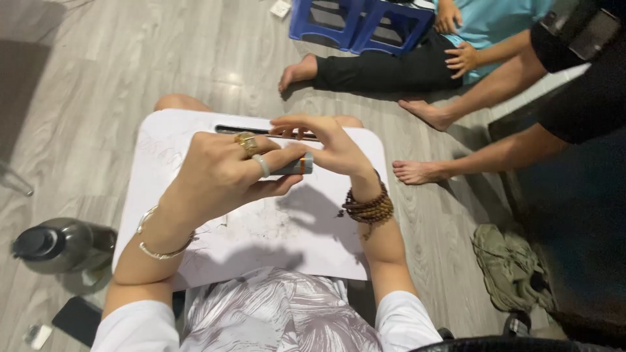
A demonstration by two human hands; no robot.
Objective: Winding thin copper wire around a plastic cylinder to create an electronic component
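Note:
My left hand [225, 173], wearing two rings and a thin bangle, is closed around a small grey cylinder with an orange band [297, 164]. My right hand [326, 143], with a wooden bead bracelet on its wrist, pinches the cylinder's right end with thumb and fingers. Both hands hover over a white lap tray [274, 228] that rests across my knees. A dark slot [235, 130] runs along the tray's far edge.
A dark steel water bottle [55, 244] lies on the grey wood floor at left, a black phone [77, 318] near it. Two other people sit at upper right, bare feet [417, 171] close to the tray. A blue plastic stool [358, 23], olive shoes [512, 267].

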